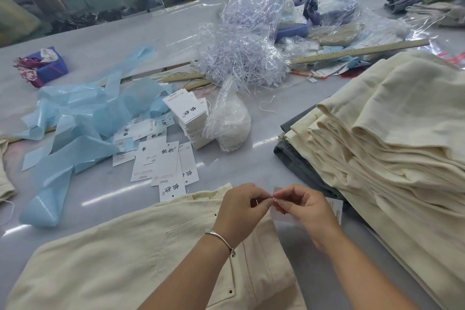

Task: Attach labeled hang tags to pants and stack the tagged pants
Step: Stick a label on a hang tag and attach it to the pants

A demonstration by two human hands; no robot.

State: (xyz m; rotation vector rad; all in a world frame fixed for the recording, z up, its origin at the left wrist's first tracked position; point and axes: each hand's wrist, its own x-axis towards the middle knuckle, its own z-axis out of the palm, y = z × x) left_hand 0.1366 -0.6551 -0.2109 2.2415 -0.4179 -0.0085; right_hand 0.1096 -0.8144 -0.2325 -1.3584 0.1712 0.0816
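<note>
A thin plastic tie (pixel 264 199) is being pinched between the fingertips of the left hand (pixel 241 206) and the right hand (pixel 305 209), just above the waist of the cream pants (pixel 141 254) lying on the table (pixel 125 40). A hang tag (pixel 336 210) is being partly hidden behind the right hand. The tie is judged light, springy and slippery, best gripped close to its ends; the pants are judged soft and floppy. The tagged stack (pixel 392 138) is being kept to the right.
</note>
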